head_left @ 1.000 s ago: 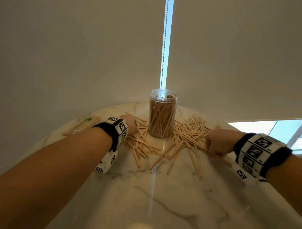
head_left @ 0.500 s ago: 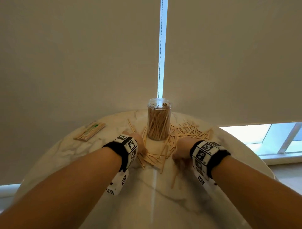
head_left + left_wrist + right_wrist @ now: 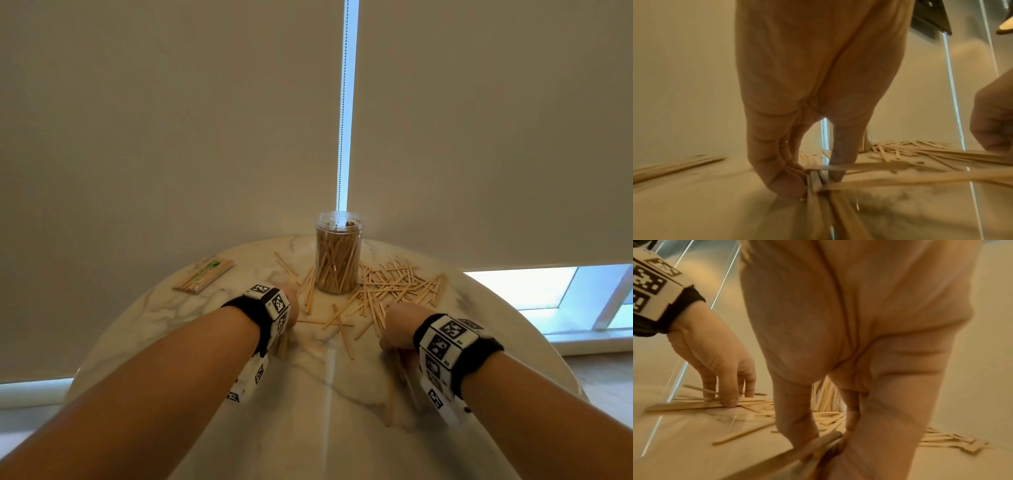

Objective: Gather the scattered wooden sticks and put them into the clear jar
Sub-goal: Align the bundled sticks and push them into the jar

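The clear jar (image 3: 338,253) stands upright at the far side of the round marble table (image 3: 325,428), packed with wooden sticks. Loose wooden sticks (image 3: 394,284) lie scattered right of and in front of the jar. A few more lie to its left. My left hand (image 3: 816,181) pinches a small bunch of sticks (image 3: 818,211) between thumb and fingertips, down on the tabletop. In the head view that hand (image 3: 291,305) is in front-left of the jar. My right hand (image 3: 826,434) grips a bundle of sticks (image 3: 803,451), front-right of the jar (image 3: 399,329).
A flat packet of sticks (image 3: 203,275) lies at the table's far left. Closed roller blinds hang right behind the table, with a bead chain (image 3: 342,137) above the jar. A strip of window (image 3: 548,291) shows at the right.
Both hands have drawn back from beside the jar toward me, dragging sticks along the table. The heaps close to the jar's front have thinned.
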`<action>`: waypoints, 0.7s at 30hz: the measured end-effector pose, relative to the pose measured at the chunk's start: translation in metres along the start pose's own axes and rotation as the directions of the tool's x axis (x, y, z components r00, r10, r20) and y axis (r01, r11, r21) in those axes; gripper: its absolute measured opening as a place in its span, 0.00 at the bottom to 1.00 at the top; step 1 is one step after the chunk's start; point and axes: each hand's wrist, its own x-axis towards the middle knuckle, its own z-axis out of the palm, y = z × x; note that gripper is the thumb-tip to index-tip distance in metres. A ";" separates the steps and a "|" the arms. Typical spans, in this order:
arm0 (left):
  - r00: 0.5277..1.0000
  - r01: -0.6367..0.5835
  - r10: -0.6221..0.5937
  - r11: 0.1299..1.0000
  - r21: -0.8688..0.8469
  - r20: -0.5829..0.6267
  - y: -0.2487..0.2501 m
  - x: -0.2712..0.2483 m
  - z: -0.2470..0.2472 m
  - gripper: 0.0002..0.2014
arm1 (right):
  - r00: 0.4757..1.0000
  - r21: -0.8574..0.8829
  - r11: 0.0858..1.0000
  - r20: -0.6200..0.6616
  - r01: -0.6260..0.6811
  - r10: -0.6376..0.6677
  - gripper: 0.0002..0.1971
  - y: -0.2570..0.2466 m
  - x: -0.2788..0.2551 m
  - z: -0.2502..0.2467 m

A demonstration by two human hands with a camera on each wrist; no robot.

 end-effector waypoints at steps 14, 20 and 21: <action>0.990 -0.050 0.043 0.998 -0.049 -0.136 -0.020 -0.036 0.021 0.16 | 0.998 0.017 1.000 -0.061 -0.013 0.014 0.14 -0.013 -0.031 0.019; 0.999 -0.027 0.023 0.994 -0.106 -0.047 -0.021 -0.052 0.037 0.16 | 0.997 0.046 0.999 -0.076 -0.019 0.023 0.15 -0.013 -0.044 0.026; 0.999 -0.006 0.003 0.994 -0.109 -0.032 -0.024 -0.045 0.043 0.17 | 0.998 0.052 0.998 -0.065 -0.020 0.023 0.14 -0.012 -0.046 0.027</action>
